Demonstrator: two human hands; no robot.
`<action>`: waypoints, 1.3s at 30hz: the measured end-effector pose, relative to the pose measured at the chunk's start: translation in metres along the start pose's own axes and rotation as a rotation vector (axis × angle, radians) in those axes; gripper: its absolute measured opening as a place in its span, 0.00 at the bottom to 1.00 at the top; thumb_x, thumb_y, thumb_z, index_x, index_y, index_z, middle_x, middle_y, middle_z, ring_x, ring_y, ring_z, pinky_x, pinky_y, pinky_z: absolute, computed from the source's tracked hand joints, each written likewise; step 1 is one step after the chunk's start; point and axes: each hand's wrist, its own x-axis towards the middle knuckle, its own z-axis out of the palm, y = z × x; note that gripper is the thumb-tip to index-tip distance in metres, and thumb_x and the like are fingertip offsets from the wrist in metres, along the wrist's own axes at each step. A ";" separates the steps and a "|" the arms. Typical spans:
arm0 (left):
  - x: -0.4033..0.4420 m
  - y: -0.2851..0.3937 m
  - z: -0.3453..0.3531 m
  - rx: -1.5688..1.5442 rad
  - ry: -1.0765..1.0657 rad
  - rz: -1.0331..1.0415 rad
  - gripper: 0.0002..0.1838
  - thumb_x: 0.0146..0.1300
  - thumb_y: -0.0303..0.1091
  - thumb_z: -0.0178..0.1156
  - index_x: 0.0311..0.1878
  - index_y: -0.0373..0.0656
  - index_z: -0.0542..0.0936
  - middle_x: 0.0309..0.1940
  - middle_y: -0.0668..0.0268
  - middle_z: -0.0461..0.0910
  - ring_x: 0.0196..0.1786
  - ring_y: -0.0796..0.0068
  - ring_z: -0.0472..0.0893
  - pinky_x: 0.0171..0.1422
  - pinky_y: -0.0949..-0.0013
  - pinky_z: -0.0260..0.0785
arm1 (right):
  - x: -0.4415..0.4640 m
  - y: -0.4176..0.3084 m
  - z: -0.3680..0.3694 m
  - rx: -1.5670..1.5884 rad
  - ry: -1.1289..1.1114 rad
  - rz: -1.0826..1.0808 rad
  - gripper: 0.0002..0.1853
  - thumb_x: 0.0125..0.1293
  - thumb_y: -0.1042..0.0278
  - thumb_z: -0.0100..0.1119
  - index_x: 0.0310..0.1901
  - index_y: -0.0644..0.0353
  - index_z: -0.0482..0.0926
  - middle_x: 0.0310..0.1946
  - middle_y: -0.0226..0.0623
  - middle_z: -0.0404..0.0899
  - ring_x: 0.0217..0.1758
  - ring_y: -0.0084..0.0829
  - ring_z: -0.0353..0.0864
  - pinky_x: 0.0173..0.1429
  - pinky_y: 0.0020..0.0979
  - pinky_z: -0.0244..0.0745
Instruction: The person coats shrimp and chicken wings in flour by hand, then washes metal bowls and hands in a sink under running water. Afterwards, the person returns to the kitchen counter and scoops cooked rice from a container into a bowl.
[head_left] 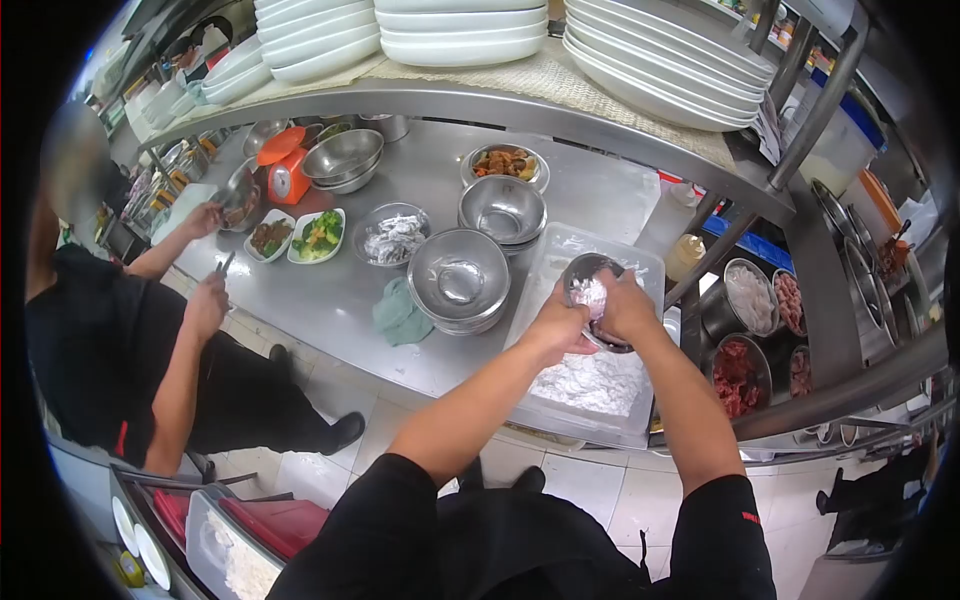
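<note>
Nearest: left hand [556, 328] clamped on the side of a small metal bowl [581, 269], thumb toward the rim, fingers under. Right hand [628, 308] reaches into the same bowl from the other side, fingers down in it; can't tell if they are closed on anything. White-coated food [590, 293] shows inside, between the hands; pieces not clear. Bowl is held tilted over a plastic tray [540, 268] with white powder [592, 386] piled in its near part. Tray sits on the metal desk [335, 292].

Just left of tray: stacked wide bowls [459, 276], green cloth [402, 312] touching or very near them. To the right, past the rail, a container of red meat [740, 375], then one of pale pieces [750, 297].

Further back: second bowl stack [502, 208], bowl of white-dusted pieces [394, 236], white dish of green vegetables [318, 238], dish of brown food [270, 238] beside it. Behind: orange scale [287, 176], bowl of cooked-looking food [504, 163]. Co-worker at left, a dark tool in one hand. Farthest: shelf [430, 92] with white plate stacks [463, 32].
</note>
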 end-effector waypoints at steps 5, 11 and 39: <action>0.013 -0.010 -0.006 -0.055 0.075 0.009 0.34 0.65 0.23 0.49 0.72 0.56 0.52 0.57 0.59 0.71 0.41 0.63 0.82 0.37 0.62 0.83 | 0.015 0.003 0.019 0.059 0.084 0.047 0.45 0.48 0.52 0.72 0.69 0.52 0.63 0.61 0.59 0.64 0.59 0.56 0.75 0.62 0.45 0.73; 0.028 0.001 -0.015 0.085 0.069 0.156 0.35 0.63 0.22 0.49 0.72 0.58 0.54 0.59 0.58 0.71 0.53 0.61 0.78 0.33 0.60 0.82 | 0.040 0.030 0.028 0.165 0.138 -0.389 0.55 0.38 0.54 0.76 0.71 0.57 0.59 0.63 0.58 0.67 0.70 0.53 0.63 0.73 0.42 0.60; 0.018 0.009 -0.018 0.047 -0.009 0.068 0.38 0.67 0.25 0.48 0.75 0.63 0.46 0.58 0.59 0.72 0.34 0.64 0.82 0.36 0.61 0.82 | 0.003 -0.005 -0.035 -0.004 -0.150 -0.258 0.50 0.43 0.58 0.75 0.69 0.61 0.60 0.74 0.61 0.48 0.74 0.56 0.57 0.68 0.43 0.68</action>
